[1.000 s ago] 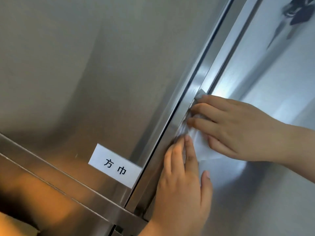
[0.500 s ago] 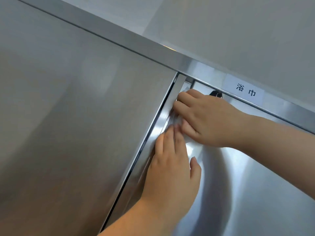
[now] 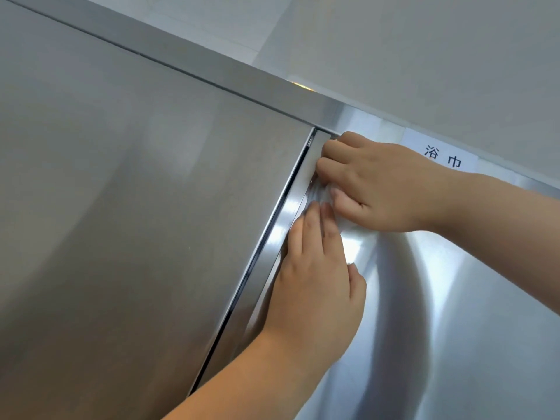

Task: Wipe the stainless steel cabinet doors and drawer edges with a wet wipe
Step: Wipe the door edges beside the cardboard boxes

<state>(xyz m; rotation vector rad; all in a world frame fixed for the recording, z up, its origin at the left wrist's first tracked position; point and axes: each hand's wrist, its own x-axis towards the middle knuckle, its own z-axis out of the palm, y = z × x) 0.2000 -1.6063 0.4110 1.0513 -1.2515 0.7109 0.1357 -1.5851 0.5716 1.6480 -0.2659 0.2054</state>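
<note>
Two stainless steel cabinet doors meet at a vertical seam: the left door [image 3: 136, 207] and the right door [image 3: 439, 313]. My right hand [image 3: 372, 183] presses a white wet wipe [image 3: 321, 192] against the right door's raised edge strip [image 3: 291, 219], near the top corner. Most of the wipe is hidden under the fingers. My left hand [image 3: 318, 274] lies flat just below, fingertips touching the wipe and the strip.
A steel top rail [image 3: 197, 68] runs along the top of the doors. A white label with two black characters [image 3: 442, 156] sticks on the rail right of my right hand. A pale wall [image 3: 394, 50] lies above.
Both hands slid the wipe up the door edge from near the lower label to the top corner. The view followed upward, and the top rail and second label came into sight.
</note>
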